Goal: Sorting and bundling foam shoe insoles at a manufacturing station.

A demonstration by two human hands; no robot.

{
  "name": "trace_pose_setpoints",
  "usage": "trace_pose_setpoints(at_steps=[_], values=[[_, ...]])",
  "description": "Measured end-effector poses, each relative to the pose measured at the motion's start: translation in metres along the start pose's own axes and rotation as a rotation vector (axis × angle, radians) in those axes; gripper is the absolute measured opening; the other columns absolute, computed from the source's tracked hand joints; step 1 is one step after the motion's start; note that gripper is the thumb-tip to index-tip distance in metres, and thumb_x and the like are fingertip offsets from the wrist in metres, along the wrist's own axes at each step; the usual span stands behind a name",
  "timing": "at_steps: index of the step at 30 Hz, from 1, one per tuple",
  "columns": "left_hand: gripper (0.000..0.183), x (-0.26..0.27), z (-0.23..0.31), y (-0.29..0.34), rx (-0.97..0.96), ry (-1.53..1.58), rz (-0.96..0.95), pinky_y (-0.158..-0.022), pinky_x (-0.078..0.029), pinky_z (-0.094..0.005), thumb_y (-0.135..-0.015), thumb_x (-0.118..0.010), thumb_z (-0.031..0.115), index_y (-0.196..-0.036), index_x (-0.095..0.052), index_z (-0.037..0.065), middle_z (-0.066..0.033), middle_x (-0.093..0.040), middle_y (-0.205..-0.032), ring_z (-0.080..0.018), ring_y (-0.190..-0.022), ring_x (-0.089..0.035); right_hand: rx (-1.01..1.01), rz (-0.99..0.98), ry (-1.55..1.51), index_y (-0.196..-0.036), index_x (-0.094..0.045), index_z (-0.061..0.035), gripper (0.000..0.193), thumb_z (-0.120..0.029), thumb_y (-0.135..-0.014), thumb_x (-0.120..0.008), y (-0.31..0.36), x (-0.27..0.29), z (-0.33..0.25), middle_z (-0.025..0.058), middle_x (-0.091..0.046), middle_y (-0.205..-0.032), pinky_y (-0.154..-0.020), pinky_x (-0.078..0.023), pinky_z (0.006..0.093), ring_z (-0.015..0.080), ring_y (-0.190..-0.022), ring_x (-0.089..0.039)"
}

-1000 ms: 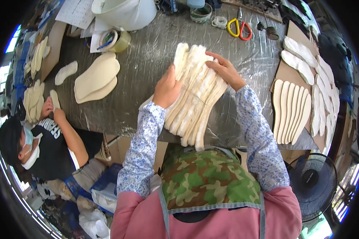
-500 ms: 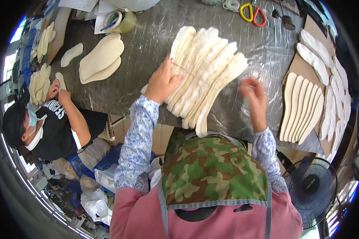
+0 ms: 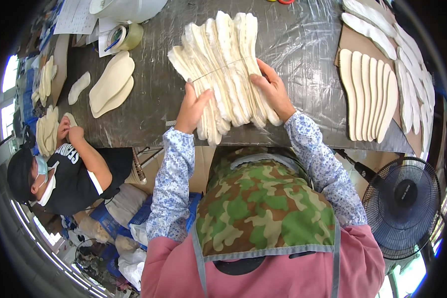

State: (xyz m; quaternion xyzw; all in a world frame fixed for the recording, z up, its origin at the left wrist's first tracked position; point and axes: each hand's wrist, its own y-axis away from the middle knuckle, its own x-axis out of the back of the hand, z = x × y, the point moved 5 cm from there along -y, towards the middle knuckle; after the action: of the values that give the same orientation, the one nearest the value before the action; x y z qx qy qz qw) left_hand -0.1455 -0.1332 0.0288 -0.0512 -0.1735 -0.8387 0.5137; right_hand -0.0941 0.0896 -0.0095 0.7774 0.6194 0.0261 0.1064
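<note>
A bundle of fleecy cream insoles stands on edge between my hands, over the table's near side. A thin cord or band runs across its middle. My left hand grips the bundle's left side, thumb lying against the insoles. On the right side my right hand presses its thumb and fingers round the outer insole. The fingers behind the bundle are partly hidden.
A row of insoles and more white insoles lie on cardboard at right. Two larger insoles lie left, near a tape-filled tub. A co-worker sits left; a fan stands right.
My right hand, earlier apart and blurred at the right, now holds the bundle's right side. The bundle has turned, its fanned top now leaning left. The whole view has shifted.
</note>
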Motion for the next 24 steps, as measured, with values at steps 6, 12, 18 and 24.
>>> trace_pose_setpoints(at_steps=[6, 12, 18, 24], values=[[0.05, 0.017, -0.023, -0.007, 0.165, 0.703, -0.048, -0.106, -0.038, -0.0346, -0.102, -0.044, 0.031, -0.14, -0.036, -0.001, -0.0115, -0.05, -0.136, -0.0196, -0.125, -0.048, -0.166, -0.132, 0.16, -0.144, -0.038, -0.0021, 0.067, -0.04, -0.093, -0.058, 0.003, 0.022, -0.027, 0.0166, -0.04, -0.146, -0.108, -0.033, 0.0355, 0.0258, -0.133, -0.04], [0.044, 0.005, -0.047, -0.022, 0.434, 1.047, -0.066, -0.096, -0.047, -0.0347, -0.096, -0.055, 0.031, -0.131, -0.051, 0.004, -0.0111, -0.059, -0.126, -0.0193, -0.116, -0.056, -0.309, -0.044, 0.042, -0.144, -0.039, -0.0039, 0.072, -0.053, -0.093, -0.052, -0.025, -0.008, -0.029, 0.0132, -0.047, -0.141, -0.106, -0.037, 0.0345, 0.0245, -0.127, -0.047], [0.059, 0.013, 0.012, 0.008, 0.0, 1.018, -0.052, -0.108, -0.037, -0.0365, -0.096, -0.053, 0.023, -0.146, -0.029, 0.005, -0.0127, -0.043, -0.142, -0.0216, -0.131, -0.043, -0.465, -0.101, -0.556, -0.136, -0.047, -0.0026, 0.059, -0.049, -0.1, -0.042, -0.022, -0.043, -0.02, 0.0111, -0.057, -0.132, -0.098, -0.048, 0.0356, 0.0212, -0.114, -0.059], [0.075, 0.087, 0.024, 0.061, -0.127, 0.943, -0.073, -0.114, -0.026, -0.0369, -0.093, -0.057, 0.024, -0.152, -0.013, 0.006, -0.0131, -0.025, -0.154, -0.024, -0.14, -0.028, -0.344, -0.337, -0.869, -0.141, -0.04, -0.0014, 0.053, -0.038, -0.102, -0.039, -0.012, -0.103, -0.01, 0.0123, -0.052, -0.138, -0.104, -0.042, 0.0406, 0.0267, -0.121, -0.054]])
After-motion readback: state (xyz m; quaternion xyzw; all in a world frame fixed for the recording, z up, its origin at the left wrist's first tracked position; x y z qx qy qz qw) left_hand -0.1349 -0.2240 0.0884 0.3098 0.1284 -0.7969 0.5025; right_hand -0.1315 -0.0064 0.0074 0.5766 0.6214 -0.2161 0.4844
